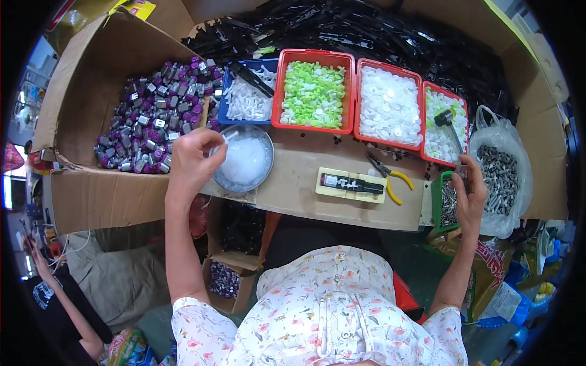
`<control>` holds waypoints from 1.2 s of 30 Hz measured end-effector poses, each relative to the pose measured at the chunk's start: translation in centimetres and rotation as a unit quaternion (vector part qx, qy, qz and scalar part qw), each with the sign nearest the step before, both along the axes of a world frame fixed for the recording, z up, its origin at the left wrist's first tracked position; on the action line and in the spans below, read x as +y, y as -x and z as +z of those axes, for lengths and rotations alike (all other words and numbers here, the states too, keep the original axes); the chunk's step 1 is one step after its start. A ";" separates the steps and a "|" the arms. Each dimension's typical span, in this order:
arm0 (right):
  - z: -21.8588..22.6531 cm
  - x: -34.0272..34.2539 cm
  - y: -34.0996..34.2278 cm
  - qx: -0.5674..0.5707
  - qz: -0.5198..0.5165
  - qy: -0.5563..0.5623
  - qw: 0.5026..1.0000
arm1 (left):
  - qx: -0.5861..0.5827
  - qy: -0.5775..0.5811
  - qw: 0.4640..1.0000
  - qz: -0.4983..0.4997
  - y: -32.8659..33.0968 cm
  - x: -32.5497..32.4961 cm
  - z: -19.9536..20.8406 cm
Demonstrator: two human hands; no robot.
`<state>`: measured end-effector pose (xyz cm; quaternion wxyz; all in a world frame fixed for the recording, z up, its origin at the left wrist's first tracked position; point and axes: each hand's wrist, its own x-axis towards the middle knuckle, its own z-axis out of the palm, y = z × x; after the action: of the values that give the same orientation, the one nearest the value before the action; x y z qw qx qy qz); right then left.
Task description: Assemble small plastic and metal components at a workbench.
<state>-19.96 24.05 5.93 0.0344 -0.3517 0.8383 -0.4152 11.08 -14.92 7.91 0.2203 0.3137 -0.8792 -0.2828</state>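
My left hand (194, 157) is closed in a pinch at the left rim of a round metal bowl (268, 146) of white, grease-like paste (244, 161). A small white plastic pin (229, 136) pokes out past its fingertips. On the right, my right hand (470, 194) is closed round the lower end of a small hammer (452, 129), its dark head with a yellowish face pointing up. Between the hands, a cream holder block (321, 189) lies on the cardboard worktop, with a black mechanism (357, 185) and a silver motor set in it. Yellow-handled pliers (395, 183) rest beside it.
A cardboard box of purple-and-silver motors (155, 116) stands left. Behind are a blue tray of white pins (249, 100) and red trays (314, 130) of green and white parts. Black parts (342, 27) heap behind them. A green tray (437, 201) and bag of metal pieces (497, 177) stand right.
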 end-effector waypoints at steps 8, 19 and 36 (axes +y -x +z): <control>-0.1 -0.5 -0.3 0.026 0.042 -0.043 0.998 | -0.130 0.051 0.986 -0.096 -1.9 1.1 -0.3; 0.4 -1.5 -2.1 0.081 0.067 -0.022 0.994 | -0.108 0.054 0.989 -0.081 -2.2 2.0 0.9; 0.0 -12.7 -11.0 0.037 0.279 0.111 0.953 | 0.104 -0.231 0.964 -0.078 1.1 9.0 -1.1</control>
<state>-8.93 11.33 5.94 0.0790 -0.5880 0.6563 -0.4662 10.00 -5.94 6.77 0.2099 0.2555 -0.7839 -0.5255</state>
